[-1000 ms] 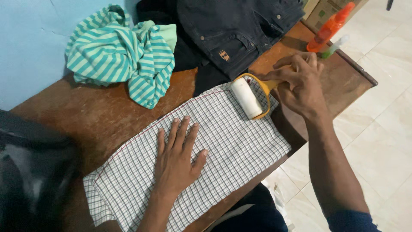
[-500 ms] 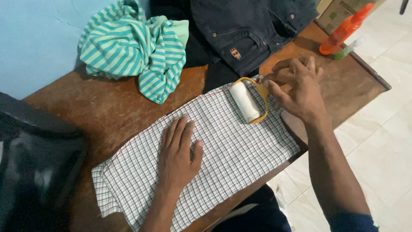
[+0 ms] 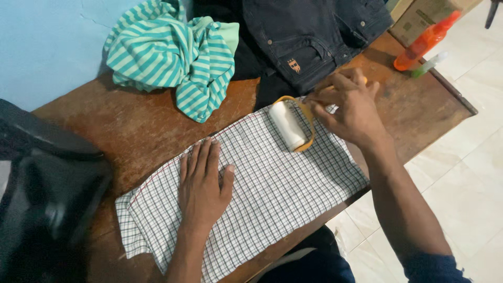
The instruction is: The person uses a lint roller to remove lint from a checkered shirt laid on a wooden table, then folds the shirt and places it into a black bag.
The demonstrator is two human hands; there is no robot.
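Observation:
A folded white checked cloth (image 3: 272, 194) lies flat on the brown wooden table (image 3: 141, 131). My left hand (image 3: 201, 181) rests palm down on the cloth's left half, fingers spread. My right hand (image 3: 351, 107) grips the orange handle of a lint roller (image 3: 288, 126). The roller's white drum lies on the cloth near its far right corner.
A crumpled teal striped garment (image 3: 173, 55) and dark jeans (image 3: 309, 31) lie at the back of the table. An orange spray bottle (image 3: 424, 42) and a cardboard box (image 3: 424, 15) sit at the far right corner. A black chair (image 3: 42, 194) stands at left. White floor tiles lie at right.
The roller and my right hand have slid left along the cloth, toward my left hand. My left hand stays pressed on the cloth.

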